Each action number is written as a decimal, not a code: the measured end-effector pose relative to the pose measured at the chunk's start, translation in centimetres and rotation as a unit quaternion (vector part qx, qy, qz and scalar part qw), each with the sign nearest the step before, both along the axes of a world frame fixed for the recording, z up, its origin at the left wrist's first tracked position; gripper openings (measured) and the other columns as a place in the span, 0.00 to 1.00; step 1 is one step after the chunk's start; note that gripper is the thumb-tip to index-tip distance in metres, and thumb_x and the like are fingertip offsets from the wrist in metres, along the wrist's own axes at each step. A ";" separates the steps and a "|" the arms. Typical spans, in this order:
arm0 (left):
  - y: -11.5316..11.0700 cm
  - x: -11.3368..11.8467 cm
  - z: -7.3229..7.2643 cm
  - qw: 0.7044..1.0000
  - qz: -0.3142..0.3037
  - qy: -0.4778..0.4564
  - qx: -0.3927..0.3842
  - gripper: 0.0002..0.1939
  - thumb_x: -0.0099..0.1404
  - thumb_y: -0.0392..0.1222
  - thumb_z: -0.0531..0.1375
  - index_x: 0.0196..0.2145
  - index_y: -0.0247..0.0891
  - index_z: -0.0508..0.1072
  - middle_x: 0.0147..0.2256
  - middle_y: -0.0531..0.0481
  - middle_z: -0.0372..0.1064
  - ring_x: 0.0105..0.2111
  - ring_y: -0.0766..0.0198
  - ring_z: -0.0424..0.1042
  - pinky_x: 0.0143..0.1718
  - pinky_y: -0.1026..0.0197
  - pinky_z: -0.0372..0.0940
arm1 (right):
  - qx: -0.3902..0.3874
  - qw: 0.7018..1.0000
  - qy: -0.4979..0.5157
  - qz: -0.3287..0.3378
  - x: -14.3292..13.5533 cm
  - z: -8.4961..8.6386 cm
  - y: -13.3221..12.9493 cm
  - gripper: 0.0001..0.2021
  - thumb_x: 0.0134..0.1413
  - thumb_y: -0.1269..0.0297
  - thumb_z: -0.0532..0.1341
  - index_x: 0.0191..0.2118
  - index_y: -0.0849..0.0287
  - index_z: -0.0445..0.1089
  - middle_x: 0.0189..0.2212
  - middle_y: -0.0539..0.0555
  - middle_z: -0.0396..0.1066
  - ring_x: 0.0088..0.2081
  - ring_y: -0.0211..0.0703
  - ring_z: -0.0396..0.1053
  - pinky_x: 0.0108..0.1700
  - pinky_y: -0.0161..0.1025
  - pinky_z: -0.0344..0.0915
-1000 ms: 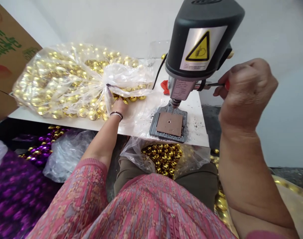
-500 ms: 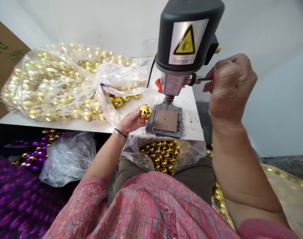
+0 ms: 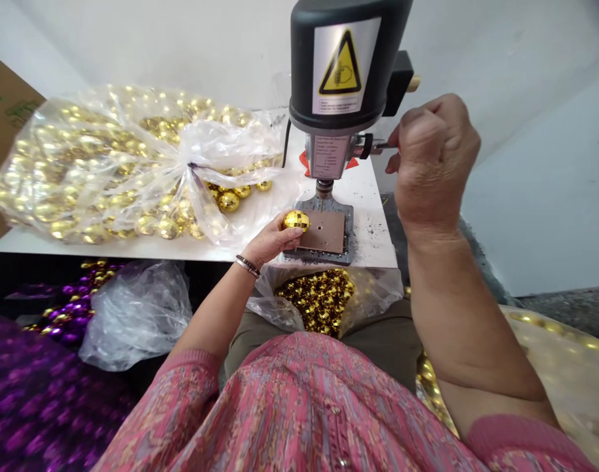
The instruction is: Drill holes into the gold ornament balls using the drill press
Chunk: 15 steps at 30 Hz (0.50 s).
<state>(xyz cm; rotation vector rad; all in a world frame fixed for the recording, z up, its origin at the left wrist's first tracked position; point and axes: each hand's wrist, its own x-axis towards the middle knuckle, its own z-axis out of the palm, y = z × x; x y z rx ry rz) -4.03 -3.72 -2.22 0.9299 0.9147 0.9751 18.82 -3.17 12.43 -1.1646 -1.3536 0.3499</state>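
Note:
A black drill press (image 3: 346, 78) with a yellow warning sign stands on the white table. Its thin bit points down at a brown square plate (image 3: 329, 235) with a small hole, on the grey base. My left hand (image 3: 274, 239) grips a shiny gold faceted ball (image 3: 296, 221) over the left part of the plate, to the left of the bit. My right hand (image 3: 434, 164) is closed round the red-ended feed lever (image 3: 381, 145) on the machine's right side; most of the knob is hidden by the fingers.
A tied clear bag of gold balls (image 3: 97, 170) covers the table's left part. Below the front edge hangs an open bag of gold balls (image 3: 319, 301). Purple balls (image 3: 76, 301) and a crumpled clear bag (image 3: 135, 314) lie lower left. Dark shavings are scattered round the base.
My left hand has brought the gold ball rightward, from beside the plate to over its left part. My right hand stays on the lever. The whole view has shifted slightly.

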 end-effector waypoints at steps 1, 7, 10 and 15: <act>0.2 0.1 0.2 0.999 -0.004 0.033 0.008 0.36 0.49 0.45 0.79 0.54 0.40 0.72 0.36 0.56 0.72 0.26 0.73 0.67 0.26 0.68 0.58 | -0.017 1.000 -0.006 -0.017 -0.2 0.4 -0.1 0.14 0.67 0.72 0.50 0.27 0.59 0.53 0.24 0.43 0.56 0.26 0.25 0.53 0.37 0.32 0.54; 1.2 1.0 1.6 0.980 0.011 0.197 0.023 0.26 0.61 0.40 0.70 0.55 0.38 0.67 0.36 0.55 0.73 0.27 0.73 0.69 0.28 0.68 0.60 | -0.032 0.996 -0.046 -0.074 -0.4 3.8 1.1 0.22 0.67 0.71 0.56 0.23 0.60 0.47 0.21 0.44 0.46 0.29 0.26 0.46 0.40 0.35 0.47; 1.4 1.6 2.1 0.974 0.018 0.226 0.023 0.24 0.62 0.39 0.70 0.53 0.37 0.67 0.37 0.54 0.74 0.27 0.73 0.68 0.29 0.68 0.63 | -0.028 0.998 -0.037 -0.053 0.0 5.2 3.2 0.19 0.70 0.71 0.52 0.24 0.61 0.51 0.23 0.44 0.50 0.30 0.26 0.46 0.42 0.35 0.49; 2.0 2.2 1.8 0.968 0.000 0.248 0.038 0.22 0.62 0.42 0.70 0.51 0.36 0.70 0.37 0.52 0.74 0.26 0.72 0.68 0.30 0.66 0.64 | -0.023 0.999 -0.009 -0.032 0.2 5.8 6.4 0.20 0.70 0.72 0.48 0.22 0.64 0.55 0.22 0.45 0.46 0.31 0.26 0.40 0.41 0.34 0.47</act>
